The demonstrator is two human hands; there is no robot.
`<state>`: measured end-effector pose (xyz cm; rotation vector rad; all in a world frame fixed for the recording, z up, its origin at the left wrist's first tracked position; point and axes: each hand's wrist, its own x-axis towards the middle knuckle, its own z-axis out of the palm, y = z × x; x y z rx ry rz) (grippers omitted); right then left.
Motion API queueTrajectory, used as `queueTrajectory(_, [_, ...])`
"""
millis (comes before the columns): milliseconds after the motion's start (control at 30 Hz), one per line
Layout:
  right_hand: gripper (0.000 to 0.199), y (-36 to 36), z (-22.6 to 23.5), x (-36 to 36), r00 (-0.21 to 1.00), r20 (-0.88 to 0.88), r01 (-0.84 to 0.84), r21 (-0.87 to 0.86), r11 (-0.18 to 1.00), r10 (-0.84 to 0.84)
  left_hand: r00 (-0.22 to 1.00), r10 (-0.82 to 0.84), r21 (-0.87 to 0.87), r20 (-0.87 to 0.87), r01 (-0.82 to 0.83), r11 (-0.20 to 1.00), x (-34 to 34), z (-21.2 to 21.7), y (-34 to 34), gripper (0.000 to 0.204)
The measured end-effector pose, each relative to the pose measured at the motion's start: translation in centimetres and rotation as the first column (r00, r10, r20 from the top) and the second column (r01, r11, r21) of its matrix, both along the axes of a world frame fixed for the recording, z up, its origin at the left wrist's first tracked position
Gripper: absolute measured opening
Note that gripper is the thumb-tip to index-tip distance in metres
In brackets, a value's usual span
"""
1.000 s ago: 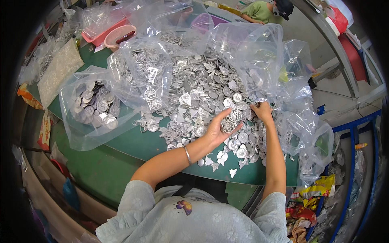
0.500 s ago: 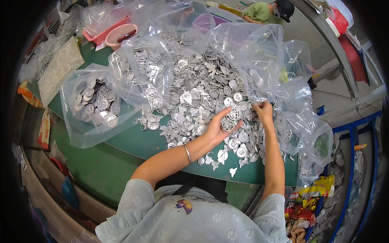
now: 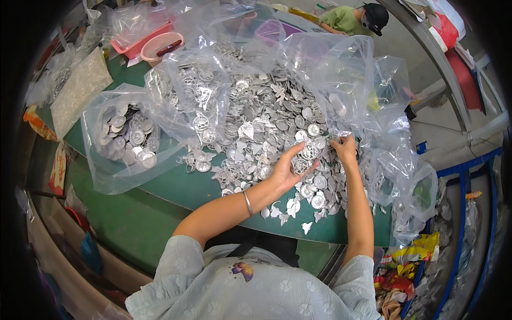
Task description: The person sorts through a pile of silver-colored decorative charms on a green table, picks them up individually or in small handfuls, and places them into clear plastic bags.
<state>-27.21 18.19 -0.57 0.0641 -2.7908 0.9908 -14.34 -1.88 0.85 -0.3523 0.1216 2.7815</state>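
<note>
A big heap of silver metal charms (image 3: 266,106), many of them round discs, spreads over the green table. My left hand (image 3: 288,169) cups several openwork metal pieces (image 3: 305,154), thumb on one side and fingers on the other. Just to its right, my right hand (image 3: 345,149) is closed in a pinch at the heap's right part. Whatever lies between those fingertips is too small to make out. Loose leaf-like pieces (image 3: 293,206) lie at the table's near edge, below my left hand.
A clear bag of round discs (image 3: 128,133) stands at the left, and clear plastic sheeting (image 3: 341,69) borders the heap. A pink bowl (image 3: 154,47) and a red tray (image 3: 140,42) sit far left. Across the table is a person in green (image 3: 349,18). Blue racks (image 3: 463,224) stand right.
My right hand has shifted very slightly, its fingers now nearer my left hand. The left hand keeps its hold on the openwork pieces. The whole view has tilted a little.
</note>
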Motion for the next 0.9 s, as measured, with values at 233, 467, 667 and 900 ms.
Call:
queueTrajectory(233, [0.042,1.3,-0.1,0.4,0.999,0.011,-0.034,-0.157,0.987,0.036,1.0,-0.005,-0.005,0.013,0.005,1.0,0.1,0.2,0.1,0.031])
queueTrajectory(467, [0.044,2.6,1.1,1.3,0.999,0.052,0.021,-0.345,0.938,-0.004,1.0,0.01,-0.019,-0.004,-0.01,1.0,0.3,0.5,0.0,0.031])
queueTrajectory(667, [0.044,4.4,2.5,2.5,0.997,0.061,-0.037,-0.289,0.957,0.057,1.0,-0.004,-0.014,-0.007,0.004,1.0,0.3,0.6,-0.1,0.031])
queueTrajectory(900, [0.042,6.9,2.4,3.8,0.963,0.22,0.01,-0.61,0.793,0.156,1.0,0.006,-0.005,-0.005,-0.006,1.0,0.2,0.3,0.0,0.03])
